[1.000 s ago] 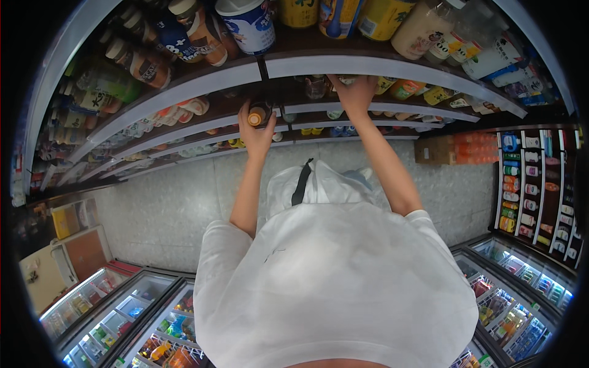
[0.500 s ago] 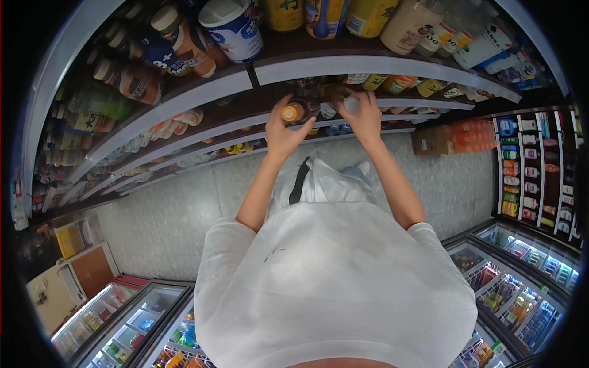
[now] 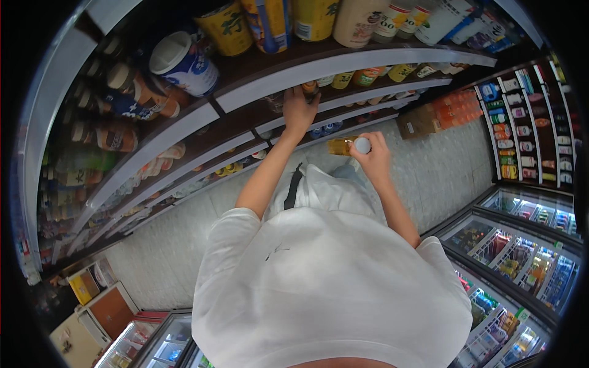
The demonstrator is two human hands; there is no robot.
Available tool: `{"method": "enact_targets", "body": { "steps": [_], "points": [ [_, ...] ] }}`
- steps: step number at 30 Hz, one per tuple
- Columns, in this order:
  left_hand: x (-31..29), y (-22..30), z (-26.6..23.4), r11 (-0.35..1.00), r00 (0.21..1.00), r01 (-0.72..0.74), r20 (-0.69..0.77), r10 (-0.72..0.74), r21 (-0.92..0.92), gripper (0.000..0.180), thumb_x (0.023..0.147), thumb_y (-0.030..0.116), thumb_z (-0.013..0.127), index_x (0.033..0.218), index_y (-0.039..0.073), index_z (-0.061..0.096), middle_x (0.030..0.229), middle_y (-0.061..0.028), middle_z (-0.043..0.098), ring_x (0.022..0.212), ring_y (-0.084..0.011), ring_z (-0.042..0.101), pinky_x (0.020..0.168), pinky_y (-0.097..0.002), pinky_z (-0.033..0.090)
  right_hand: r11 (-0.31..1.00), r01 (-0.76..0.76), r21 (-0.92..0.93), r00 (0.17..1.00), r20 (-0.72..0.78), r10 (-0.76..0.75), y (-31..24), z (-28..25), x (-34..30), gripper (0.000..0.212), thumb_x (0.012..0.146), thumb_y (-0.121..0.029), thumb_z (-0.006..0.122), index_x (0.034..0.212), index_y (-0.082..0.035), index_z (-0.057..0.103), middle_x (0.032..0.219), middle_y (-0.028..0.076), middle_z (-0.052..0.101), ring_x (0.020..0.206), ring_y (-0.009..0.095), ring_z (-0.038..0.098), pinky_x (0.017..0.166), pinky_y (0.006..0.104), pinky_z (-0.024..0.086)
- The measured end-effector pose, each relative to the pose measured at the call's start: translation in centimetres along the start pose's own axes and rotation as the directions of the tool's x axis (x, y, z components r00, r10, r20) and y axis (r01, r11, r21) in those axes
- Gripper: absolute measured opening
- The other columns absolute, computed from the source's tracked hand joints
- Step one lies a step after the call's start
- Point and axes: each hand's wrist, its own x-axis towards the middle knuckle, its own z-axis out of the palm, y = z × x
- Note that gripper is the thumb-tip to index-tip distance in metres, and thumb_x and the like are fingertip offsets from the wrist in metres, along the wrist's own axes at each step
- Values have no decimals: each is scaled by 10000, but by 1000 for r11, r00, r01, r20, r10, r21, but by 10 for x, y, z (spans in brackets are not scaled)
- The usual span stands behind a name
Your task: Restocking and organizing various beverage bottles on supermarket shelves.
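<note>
Shelf (image 3: 362, 63) reached into by left hand (image 3: 299, 115); in right hand (image 3: 374, 157), amber bottle (image 3: 339, 146) clasped, clear of shelf.
Amber bottle partly covered by grip; dark bottle (image 3: 310, 90) at left hand mostly hidden, so whether it is gripped cannot be told.

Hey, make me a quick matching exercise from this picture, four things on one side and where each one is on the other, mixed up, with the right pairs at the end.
Things
1. Amber bottle
2. Blue-and-white tub
3. Cardboard box
4. Left hand

Places
A. On the floor
B. At the shelf below the yellow containers
C. In the right hand
D. Beside the yellow containers

Pairs: 1-C, 2-D, 3-A, 4-B
</note>
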Motion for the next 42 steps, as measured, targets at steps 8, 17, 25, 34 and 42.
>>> {"method": "enact_targets", "body": {
  "steps": [8,17,25,34,42],
  "points": [
    [-6,-7,18,1000,997,-8,-77,8,5,689,797,171,683,1316,-74,300,1211,-316,441,1116,-477,438,900,-470,424,999,33,21,997,63,-34,-7,4,5,296,691,-183,764,876,-5,617,854,104,567,729,259,596,627,327,485],
    [-91,-11,-61,957,945,-263,166,281,-122,785,747,212,687,1370,-51,288,1294,-268,441,1144,-424,473,944,-428,424,972,178,156,959,194,-207,-53,23,29,317,651,-216,764,873,-34,630,851,93,568,740,279,608,638,361,504],
    [-121,-19,-82,968,967,212,-115,-227,-133,725,646,119,776,1258,21,400,1151,-164,595,1007,-343,603,831,-394,493,845,392,363,822,275,-499,-129,64,46,320,653,-220,767,874,-16,657,860,97,597,704,233,637,608,310,524],
    [-76,-82,-117,958,869,268,-403,-286,-102,585,667,222,813,1074,7,452,932,-224,633,872,-401,630,687,-432,496,836,218,503,638,575,-512,-130,79,32,192,808,-114,670,970,-15,646,927,100,653,755,174,664,641,273,522],
    [-32,-141,-81,973,920,227,-339,-199,45,550,630,243,844,951,6,465,692,-129,555,622,-297,556,584,-375,462,942,62,330,665,690,-285,-44,66,28,227,824,-196,626,968,-24,659,916,128,678,790,228,666,703,318,522]
  ]
}}
